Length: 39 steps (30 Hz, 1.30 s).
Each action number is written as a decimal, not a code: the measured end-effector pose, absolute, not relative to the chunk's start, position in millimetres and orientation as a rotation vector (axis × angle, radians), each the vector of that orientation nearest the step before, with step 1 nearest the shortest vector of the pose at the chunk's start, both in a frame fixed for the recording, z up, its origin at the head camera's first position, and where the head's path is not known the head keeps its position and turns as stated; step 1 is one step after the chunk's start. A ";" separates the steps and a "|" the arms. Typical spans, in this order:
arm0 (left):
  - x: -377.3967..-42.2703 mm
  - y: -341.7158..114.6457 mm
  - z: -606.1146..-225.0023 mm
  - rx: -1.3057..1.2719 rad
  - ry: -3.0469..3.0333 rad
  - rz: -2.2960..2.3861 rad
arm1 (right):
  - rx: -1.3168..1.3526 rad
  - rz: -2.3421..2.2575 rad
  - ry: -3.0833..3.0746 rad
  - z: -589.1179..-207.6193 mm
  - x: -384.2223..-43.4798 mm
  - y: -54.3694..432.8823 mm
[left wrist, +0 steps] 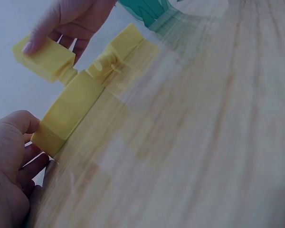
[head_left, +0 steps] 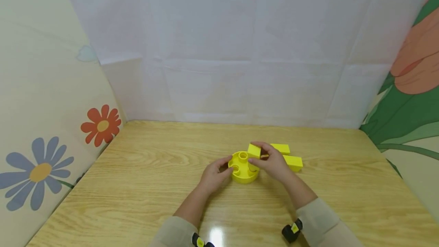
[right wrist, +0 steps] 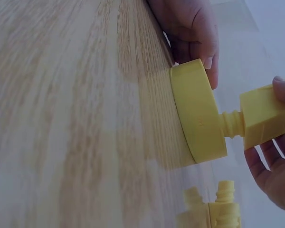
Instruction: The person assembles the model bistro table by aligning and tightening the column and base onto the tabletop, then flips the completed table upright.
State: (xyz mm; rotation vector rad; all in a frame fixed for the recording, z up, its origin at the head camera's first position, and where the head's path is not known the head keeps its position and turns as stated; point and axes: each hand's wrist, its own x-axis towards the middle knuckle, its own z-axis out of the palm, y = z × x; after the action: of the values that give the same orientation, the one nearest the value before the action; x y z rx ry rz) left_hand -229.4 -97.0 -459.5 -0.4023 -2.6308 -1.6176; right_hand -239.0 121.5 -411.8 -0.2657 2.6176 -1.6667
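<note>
A round yellow base (head_left: pixel 245 179) with several raised round sockets lies flat on the table. My left hand (head_left: pixel 212 176) grips its left side, thumb and fingers at the rim. In my right hand (head_left: pixel 274 166) is a yellow square block (head_left: pixel 254 150) with a ridged, screw-like end, pinched between thumb and fingers over the right part of the base. The right wrist view shows the block (right wrist: pixel 263 114) upright, its threaded end pointing down at the top of the base (right wrist: pixel 197 114). How deep that end sits in a socket is hidden behind the rim.
Two more yellow blocks, a farther one (head_left: pixel 281 148) and a nearer one (head_left: pixel 294 162), lie on the wooden table (head_left: pixel 154 170) just right of the base. Threaded ends (right wrist: pixel 225 191) show on them in the right wrist view. A white sheet (head_left: pixel 219 48) hangs behind the table.
</note>
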 end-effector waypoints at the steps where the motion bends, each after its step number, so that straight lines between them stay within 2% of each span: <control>1: -230.1 -96.8 -460.0 -0.393 -2.636 -1.625 | -0.263 -1.660 2.617 -411.6 -238.9 121.4; 5: -232.9 -95.9 -462.4 -0.326 -2.654 -1.677 | -0.275 -1.625 2.622 -412.4 -238.7 121.5; 24: -231.6 -95.1 -460.7 -0.326 -2.667 -1.690 | -0.278 -1.573 2.640 -416.1 -236.3 119.9; 39: -231.6 -94.7 -461.1 -0.335 -2.644 -1.684 | -0.498 -1.507 2.580 -411.6 -239.6 125.9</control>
State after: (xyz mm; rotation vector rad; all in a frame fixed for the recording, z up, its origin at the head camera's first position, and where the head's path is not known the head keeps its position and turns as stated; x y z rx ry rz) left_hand -231.6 -94.7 -461.1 -0.3346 -2.6435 -1.6836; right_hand -239.6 125.9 -411.6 -0.4976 2.5796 -1.5065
